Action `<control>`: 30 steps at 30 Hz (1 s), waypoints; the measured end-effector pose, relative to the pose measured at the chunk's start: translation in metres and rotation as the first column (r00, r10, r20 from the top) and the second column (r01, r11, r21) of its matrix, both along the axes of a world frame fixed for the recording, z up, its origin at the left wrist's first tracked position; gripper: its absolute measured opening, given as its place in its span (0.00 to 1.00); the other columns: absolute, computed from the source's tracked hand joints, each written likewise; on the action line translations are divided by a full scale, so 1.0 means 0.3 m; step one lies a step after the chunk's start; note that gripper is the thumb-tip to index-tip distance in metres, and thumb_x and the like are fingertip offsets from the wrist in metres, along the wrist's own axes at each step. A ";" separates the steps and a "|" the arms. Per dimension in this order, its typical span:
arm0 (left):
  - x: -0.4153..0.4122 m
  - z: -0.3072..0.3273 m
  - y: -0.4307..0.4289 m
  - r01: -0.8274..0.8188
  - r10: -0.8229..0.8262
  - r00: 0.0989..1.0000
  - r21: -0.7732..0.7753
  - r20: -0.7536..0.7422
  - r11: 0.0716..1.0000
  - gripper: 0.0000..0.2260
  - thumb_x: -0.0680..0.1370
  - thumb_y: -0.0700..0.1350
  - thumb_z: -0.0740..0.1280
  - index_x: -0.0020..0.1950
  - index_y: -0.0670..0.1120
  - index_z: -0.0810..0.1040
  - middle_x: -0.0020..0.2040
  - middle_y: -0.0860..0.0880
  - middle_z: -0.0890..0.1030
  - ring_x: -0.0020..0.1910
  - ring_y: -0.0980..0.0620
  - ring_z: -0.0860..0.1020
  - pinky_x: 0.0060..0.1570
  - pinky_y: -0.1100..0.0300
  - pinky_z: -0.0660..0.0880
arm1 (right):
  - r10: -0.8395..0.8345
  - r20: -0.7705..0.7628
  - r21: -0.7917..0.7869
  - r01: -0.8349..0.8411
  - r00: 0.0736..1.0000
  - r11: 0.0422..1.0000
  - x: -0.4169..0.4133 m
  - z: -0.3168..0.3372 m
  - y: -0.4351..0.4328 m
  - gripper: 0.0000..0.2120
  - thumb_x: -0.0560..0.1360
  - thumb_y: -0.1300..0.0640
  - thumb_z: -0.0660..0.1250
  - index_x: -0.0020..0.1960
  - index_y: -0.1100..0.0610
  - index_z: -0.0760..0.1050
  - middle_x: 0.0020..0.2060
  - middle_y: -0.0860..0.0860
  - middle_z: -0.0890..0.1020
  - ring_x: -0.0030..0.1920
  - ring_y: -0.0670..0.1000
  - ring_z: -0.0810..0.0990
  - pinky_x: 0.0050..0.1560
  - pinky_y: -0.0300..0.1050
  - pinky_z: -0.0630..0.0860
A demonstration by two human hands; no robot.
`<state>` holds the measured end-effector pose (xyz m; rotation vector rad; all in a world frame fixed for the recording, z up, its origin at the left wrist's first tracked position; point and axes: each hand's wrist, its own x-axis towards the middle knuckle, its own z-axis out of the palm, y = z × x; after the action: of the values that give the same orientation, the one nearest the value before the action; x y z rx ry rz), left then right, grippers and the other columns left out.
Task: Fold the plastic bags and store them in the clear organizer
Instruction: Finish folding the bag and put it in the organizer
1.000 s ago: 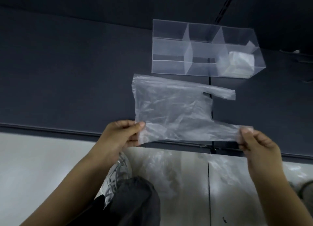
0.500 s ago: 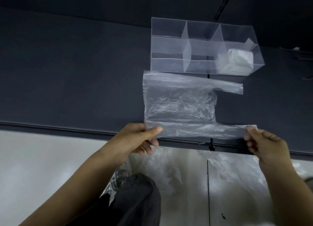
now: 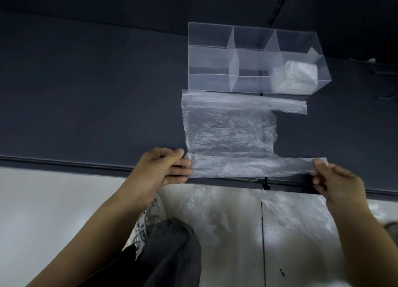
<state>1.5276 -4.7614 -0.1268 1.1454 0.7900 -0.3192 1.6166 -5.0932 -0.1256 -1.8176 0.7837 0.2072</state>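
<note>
Pinching the near left corner of the plastic bag (image 3: 230, 131), the left hand (image 3: 165, 168) has its thumb on top and its fingers curled beneath. Bare dark table (image 3: 86, 93) runs well out to its left, which leaves ample room on that side.

The bag lies flat with both handles pointing right. Its far edge is just beside the front wall of the clear organizer (image 3: 215, 48); whether they touch cannot be told. Its near edge runs close along the table's front lip, so there is little margin there. The near strip reads as a band raised for a lengthwise fold, and holding both of its ends would keep it taut and straight. Judged from this, folding of this bag has only begun.

In the organizer, the left and middle sections appear unfilled. The right section holds a folded bag (image 3: 301, 73), so storage is partly done. The organizer stands directly behind the work, presumably for a short transfer.

The right hand (image 3: 336, 183) pinches the tip of the near handle between thumb and fingers. Bare table lies beyond it to the right.

Below the lip, more clear plastic (image 3: 215, 211) lies on the pale floor, probably bags still awaiting folding.
</note>
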 end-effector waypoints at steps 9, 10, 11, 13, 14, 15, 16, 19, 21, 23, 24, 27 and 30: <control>0.015 -0.079 -0.103 -0.045 -0.558 0.808 0.965 0.187 0.258 0.08 0.73 0.37 0.72 0.51 0.46 0.79 0.41 0.52 0.81 0.37 0.58 0.77 0.43 0.69 0.71 | 0.192 0.042 -0.443 -0.154 0.980 0.883 -0.003 -0.043 -0.035 0.17 0.75 0.49 0.69 0.31 0.57 0.76 0.27 0.52 0.77 0.28 0.51 0.73 0.33 0.42 0.69; 0.008 -0.101 -0.125 -0.091 -0.695 0.708 0.992 0.126 0.088 0.10 0.72 0.35 0.72 0.51 0.44 0.80 0.47 0.48 0.82 0.43 0.52 0.79 0.48 0.62 0.73 | 0.223 0.045 -0.510 -0.170 0.974 0.843 -0.006 -0.050 -0.040 0.17 0.76 0.49 0.68 0.32 0.57 0.76 0.27 0.53 0.77 0.29 0.53 0.73 0.33 0.42 0.68; 0.001 -0.124 -0.143 -0.125 -0.783 0.619 0.992 0.057 -0.027 0.12 0.71 0.34 0.71 0.53 0.43 0.81 0.53 0.46 0.82 0.50 0.46 0.80 0.53 0.55 0.73 | 0.245 0.046 -0.558 -0.178 0.968 0.811 -0.007 -0.055 -0.044 0.16 0.76 0.49 0.68 0.33 0.57 0.76 0.28 0.54 0.77 0.29 0.54 0.73 0.33 0.42 0.67; -0.006 -0.155 -0.155 -0.109 -0.848 0.529 0.989 -0.032 -0.105 0.18 0.73 0.33 0.63 0.61 0.42 0.80 0.63 0.44 0.79 0.63 0.43 0.77 0.62 0.47 0.73 | 0.254 0.049 -0.613 -0.171 0.966 0.771 -0.008 -0.068 -0.054 0.15 0.76 0.49 0.67 0.38 0.60 0.78 0.31 0.56 0.78 0.32 0.57 0.75 0.37 0.44 0.68; -0.008 -0.163 -0.150 -0.075 -0.848 0.525 0.988 -0.074 -0.133 0.20 0.74 0.34 0.60 0.64 0.42 0.78 0.66 0.44 0.76 0.67 0.43 0.73 0.64 0.44 0.71 | 0.247 0.053 -0.625 -0.161 0.968 0.764 -0.007 -0.075 -0.059 0.15 0.77 0.49 0.67 0.41 0.61 0.79 0.33 0.56 0.79 0.35 0.58 0.76 0.40 0.45 0.70; -0.011 -0.164 -0.143 -0.033 -0.835 0.538 0.986 -0.119 -0.162 0.21 0.75 0.35 0.61 0.67 0.43 0.76 0.69 0.45 0.73 0.69 0.44 0.70 0.65 0.43 0.69 | 0.241 0.052 -0.634 -0.154 0.969 0.757 -0.006 -0.081 -0.065 0.15 0.77 0.49 0.67 0.43 0.61 0.80 0.35 0.56 0.80 0.37 0.58 0.77 0.43 0.47 0.72; -0.013 -0.161 -0.135 0.010 -0.813 0.559 0.982 -0.160 -0.187 0.20 0.77 0.38 0.62 0.69 0.44 0.74 0.71 0.45 0.71 0.71 0.45 0.68 0.67 0.42 0.67 | 0.241 0.050 -0.647 -0.152 0.969 0.747 -0.006 -0.084 -0.069 0.14 0.77 0.50 0.67 0.44 0.62 0.80 0.36 0.56 0.81 0.38 0.58 0.78 0.43 0.47 0.72; -0.023 -0.139 -0.097 0.161 -0.765 0.599 0.971 -0.238 -0.176 0.22 0.81 0.52 0.56 0.73 0.47 0.69 0.75 0.48 0.65 0.75 0.47 0.62 0.71 0.40 0.59 | 0.250 0.019 -0.715 -0.162 0.968 0.680 0.002 -0.081 -0.070 0.12 0.77 0.52 0.67 0.44 0.62 0.79 0.36 0.56 0.79 0.38 0.60 0.77 0.41 0.47 0.69; -0.031 -0.124 -0.061 0.208 -0.752 0.637 0.977 -0.171 -0.046 0.23 0.80 0.55 0.58 0.73 0.49 0.69 0.74 0.51 0.66 0.76 0.50 0.59 0.74 0.42 0.53 | 0.187 0.030 -0.784 -0.093 0.982 0.614 0.009 -0.064 -0.041 0.09 0.75 0.56 0.68 0.50 0.61 0.77 0.47 0.61 0.79 0.50 0.65 0.77 0.50 0.55 0.73; -0.028 -0.098 -0.027 0.109 -0.691 0.723 0.987 0.005 0.120 0.18 0.78 0.51 0.64 0.67 0.49 0.76 0.68 0.52 0.75 0.71 0.52 0.68 0.73 0.48 0.56 | 0.162 0.105 -0.820 -0.007 0.981 0.573 0.015 -0.040 0.027 0.14 0.72 0.60 0.68 0.57 0.60 0.74 0.58 0.64 0.74 0.59 0.67 0.71 0.58 0.60 0.67; -0.020 -0.086 -0.015 0.002 -0.643 0.758 0.986 0.109 0.169 0.14 0.77 0.47 0.65 0.62 0.48 0.80 0.61 0.51 0.80 0.65 0.53 0.74 0.70 0.51 0.60 | 0.230 0.167 -0.817 0.004 0.959 0.576 0.018 -0.028 0.084 0.15 0.71 0.62 0.67 0.58 0.59 0.74 0.59 0.64 0.72 0.60 0.67 0.70 0.59 0.59 0.66; 0.054 -0.069 -0.028 -0.153 -0.608 0.771 0.982 0.191 0.115 0.12 0.76 0.35 0.64 0.57 0.41 0.81 0.55 0.44 0.83 0.55 0.46 0.79 0.64 0.51 0.69 | 0.611 0.267 -0.754 -0.233 0.746 0.614 0.002 -0.017 0.322 0.16 0.73 0.66 0.65 0.61 0.60 0.75 0.62 0.60 0.73 0.63 0.60 0.70 0.66 0.49 0.63; 0.149 -0.100 -0.068 0.054 -0.666 0.745 0.998 -0.031 0.013 0.19 0.82 0.39 0.58 0.72 0.37 0.66 0.72 0.39 0.69 0.72 0.43 0.66 0.74 0.51 0.55 | 0.857 0.200 -0.706 -0.537 0.474 0.462 -0.042 -0.047 0.542 0.20 0.77 0.64 0.61 0.69 0.61 0.70 0.71 0.58 0.68 0.73 0.57 0.63 0.75 0.49 0.55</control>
<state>1.5725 -4.7819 -0.1569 2.7072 0.0539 0.1611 1.6040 -4.9306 -0.1397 -2.5375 -0.5086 -0.0073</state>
